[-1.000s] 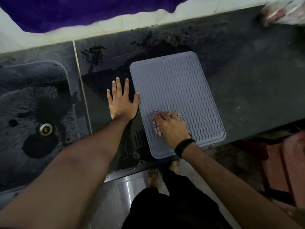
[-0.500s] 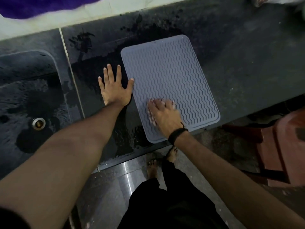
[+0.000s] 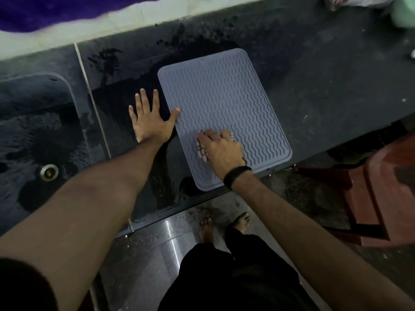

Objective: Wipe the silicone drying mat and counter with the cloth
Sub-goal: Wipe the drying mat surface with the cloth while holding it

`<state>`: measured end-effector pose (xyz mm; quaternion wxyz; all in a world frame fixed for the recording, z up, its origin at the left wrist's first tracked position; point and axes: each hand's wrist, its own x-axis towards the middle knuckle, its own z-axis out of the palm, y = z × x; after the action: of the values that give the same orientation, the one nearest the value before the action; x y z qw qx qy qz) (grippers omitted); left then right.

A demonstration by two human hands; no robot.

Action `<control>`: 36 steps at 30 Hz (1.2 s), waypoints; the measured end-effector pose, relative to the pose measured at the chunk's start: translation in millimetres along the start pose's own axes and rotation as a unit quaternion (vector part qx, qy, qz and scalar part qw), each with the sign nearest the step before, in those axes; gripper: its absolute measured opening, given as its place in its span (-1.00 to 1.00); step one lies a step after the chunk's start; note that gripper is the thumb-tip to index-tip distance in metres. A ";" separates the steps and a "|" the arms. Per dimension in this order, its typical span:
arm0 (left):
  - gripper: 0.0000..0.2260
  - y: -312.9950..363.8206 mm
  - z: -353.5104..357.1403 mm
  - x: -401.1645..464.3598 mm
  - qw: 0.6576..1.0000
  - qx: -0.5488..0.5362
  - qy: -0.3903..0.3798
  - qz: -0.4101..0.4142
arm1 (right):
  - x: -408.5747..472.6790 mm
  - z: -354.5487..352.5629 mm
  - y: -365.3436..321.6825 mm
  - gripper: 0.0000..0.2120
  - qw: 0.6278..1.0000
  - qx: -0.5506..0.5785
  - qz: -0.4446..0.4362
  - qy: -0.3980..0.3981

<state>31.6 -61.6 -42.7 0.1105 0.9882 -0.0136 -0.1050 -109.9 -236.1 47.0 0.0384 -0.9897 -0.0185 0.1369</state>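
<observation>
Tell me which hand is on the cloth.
The right hand, wearing the black wristband, presses the cloth onto the mat; the left hand lies flat beside it.

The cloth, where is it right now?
In the head view the cloth lies under the right hand on the near-left part of the silicone drying mat, right of the left hand on the wet counter.
</observation>
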 end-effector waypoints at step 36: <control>-0.05 4.5 -6.4 -4.9 1.000 -0.005 0.003 -0.008 | -65.3 8.9 18.4 -0.53 0.995 0.039 -0.072 0.048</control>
<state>28.1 -64.3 -34.6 0.1145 0.9880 -0.0044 -0.1034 -174.6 -256.9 54.6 0.0874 -0.9889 -0.0829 0.0865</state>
